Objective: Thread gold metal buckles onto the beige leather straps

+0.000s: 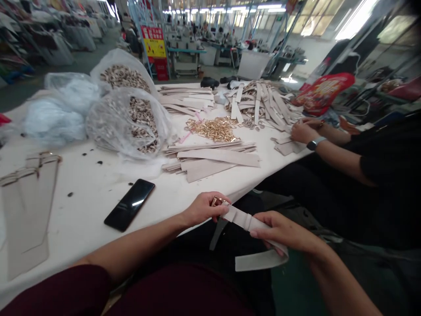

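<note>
My left hand (210, 207) is closed on the buckle end of a beige belt strap (240, 218), with thumb and fingers around the gold buckle (217, 201). Further along the same strap, my right hand (279, 228) grips it, thumb on top and fingers beneath. A narrow loop (247, 222) sits around the strap between my hands. Past my right hand the strap curls under, and its loose end points left. Both hands are over my lap, just off the table's front edge.
On the white table (88, 206) lie a phone (130, 205), stacked beige strips (217, 158), gold buckles (215, 128) and finished-looking buckled straps (28, 215). Plastic bags of small loops (143, 120) stand behind. At right, a co-worker's hands (304, 131) handle strips beside a strip heap (263, 103).
</note>
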